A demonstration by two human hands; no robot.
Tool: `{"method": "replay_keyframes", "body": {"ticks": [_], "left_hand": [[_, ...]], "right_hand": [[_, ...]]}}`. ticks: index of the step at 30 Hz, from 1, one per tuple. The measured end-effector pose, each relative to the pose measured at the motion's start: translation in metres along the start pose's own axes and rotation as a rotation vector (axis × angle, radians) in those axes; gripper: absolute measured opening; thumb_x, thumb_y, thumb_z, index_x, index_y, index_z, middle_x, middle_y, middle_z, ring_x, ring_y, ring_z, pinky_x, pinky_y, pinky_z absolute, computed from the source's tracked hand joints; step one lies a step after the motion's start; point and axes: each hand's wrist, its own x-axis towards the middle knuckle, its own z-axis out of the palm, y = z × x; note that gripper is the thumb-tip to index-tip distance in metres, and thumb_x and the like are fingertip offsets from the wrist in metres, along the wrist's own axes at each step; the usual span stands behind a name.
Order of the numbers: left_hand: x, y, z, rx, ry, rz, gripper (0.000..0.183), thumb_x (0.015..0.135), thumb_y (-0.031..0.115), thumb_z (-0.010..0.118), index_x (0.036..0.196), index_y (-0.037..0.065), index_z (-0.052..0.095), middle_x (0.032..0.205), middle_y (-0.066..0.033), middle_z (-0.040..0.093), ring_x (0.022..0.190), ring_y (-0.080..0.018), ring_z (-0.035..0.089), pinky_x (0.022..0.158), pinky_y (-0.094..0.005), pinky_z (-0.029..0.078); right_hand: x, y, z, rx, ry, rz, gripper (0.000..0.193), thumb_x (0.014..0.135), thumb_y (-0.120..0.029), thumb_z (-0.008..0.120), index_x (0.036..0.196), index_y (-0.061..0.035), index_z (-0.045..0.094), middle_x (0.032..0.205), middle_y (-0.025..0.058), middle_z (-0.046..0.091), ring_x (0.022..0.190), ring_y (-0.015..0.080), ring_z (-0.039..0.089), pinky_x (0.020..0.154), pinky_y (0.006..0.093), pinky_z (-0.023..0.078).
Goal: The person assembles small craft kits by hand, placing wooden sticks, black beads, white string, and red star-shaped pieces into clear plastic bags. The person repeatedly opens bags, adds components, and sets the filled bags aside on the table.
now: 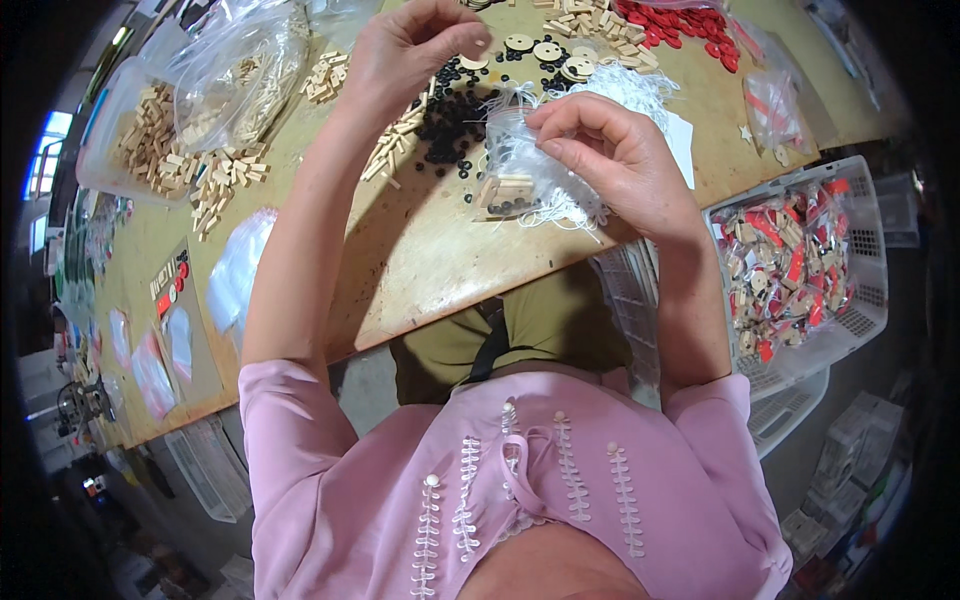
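My right hand (612,155) pinches the top edge of a small clear plastic bag (508,150) by the table's near edge. Wooden pegs (508,188) and black pieces show inside the bag's lower end. White strings (640,88) lie behind and beneath it. Farther off to the left, my left hand (415,45) is raised over the table, thumb and fingers closed together; whatever they may hold is hidden. Round wooden discs (519,42) lie near its fingertips. Below it spreads a pile of small black rings (450,125), with loose wooden pegs (393,148) alongside.
Red discs (690,30) and wooden blocks (600,25) are heaped at the back. A plastic tub (105,165) of wooden pieces stands at the left, near empty clear bags (240,265). Right of the table, a white crate (868,285) holds many filled bags.
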Motion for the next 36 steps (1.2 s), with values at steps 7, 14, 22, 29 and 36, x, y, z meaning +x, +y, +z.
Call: {"method": "replay_keyframes", "body": {"ticks": [7, 14, 22, 29, 36], "left_hand": [[-0.056, 0.075, 0.017, 0.150, -0.094, 0.102, 0.011, 0.094, 0.013, 0.075, 0.096, 0.003, 0.073, 0.081, -0.0009, 0.072, 0.073, -0.0065, 0.064, 0.066, -0.0248, 0.053], [-0.064, 0.053, -0.009, 0.021, 0.002, 0.033, 0.021, 0.100, 0.021, 0.070, 0.105, 0.001, 0.074, 0.089, -0.0011, 0.073, 0.084, -0.0080, 0.065, 0.076, -0.0252, 0.054], [-0.100, 0.049, 0.006, -0.288, -0.482, -0.432, 0.069, 0.091, 0.016, 0.081, 0.149, 0.002, 0.047, 0.134, -0.0070, 0.064, 0.120, -0.0151, 0.061, 0.102, -0.0335, 0.051], [-0.122, 0.037, 0.025, -0.499, -0.471, -0.617, 0.037, 0.095, 0.008, 0.074, 0.129, -0.002, 0.061, 0.107, -0.0067, 0.074, 0.102, -0.0122, 0.069, 0.090, -0.0258, 0.056], [-0.123, 0.045, 0.024, -0.730, -0.475, -0.683, 0.037, 0.092, 0.000, 0.074, 0.127, 0.004, 0.062, 0.109, -0.0045, 0.075, 0.099, -0.0132, 0.071, 0.092, -0.0271, 0.056]], "right_hand": [[0.002, -0.029, 0.015, -0.172, -0.097, -0.050, 0.006, 0.095, -0.003, 0.066, 0.099, 0.0006, 0.067, 0.116, 0.0085, 0.067, 0.106, 0.0139, 0.062, 0.095, 0.0296, 0.050], [0.002, -0.024, 0.022, -0.132, -0.068, -0.128, 0.006, 0.095, -0.002, 0.066, 0.099, 0.0015, 0.067, 0.116, 0.0087, 0.067, 0.108, 0.0149, 0.062, 0.095, 0.0303, 0.049], [0.001, -0.020, 0.016, 0.003, 0.000, -0.049, 0.006, 0.097, 0.000, 0.065, 0.101, 0.0028, 0.067, 0.111, 0.0076, 0.069, 0.106, 0.0142, 0.063, 0.096, 0.0295, 0.050], [0.003, -0.010, 0.008, 0.086, 0.025, -0.019, 0.010, 0.098, -0.002, 0.066, 0.106, 0.0021, 0.069, 0.110, 0.0050, 0.071, 0.102, 0.0101, 0.063, 0.092, 0.0261, 0.050], [0.003, 0.001, -0.002, 0.146, 0.002, 0.004, 0.012, 0.098, -0.002, 0.066, 0.109, 0.0021, 0.070, 0.109, 0.0046, 0.071, 0.101, 0.0097, 0.064, 0.092, 0.0259, 0.051]]}}
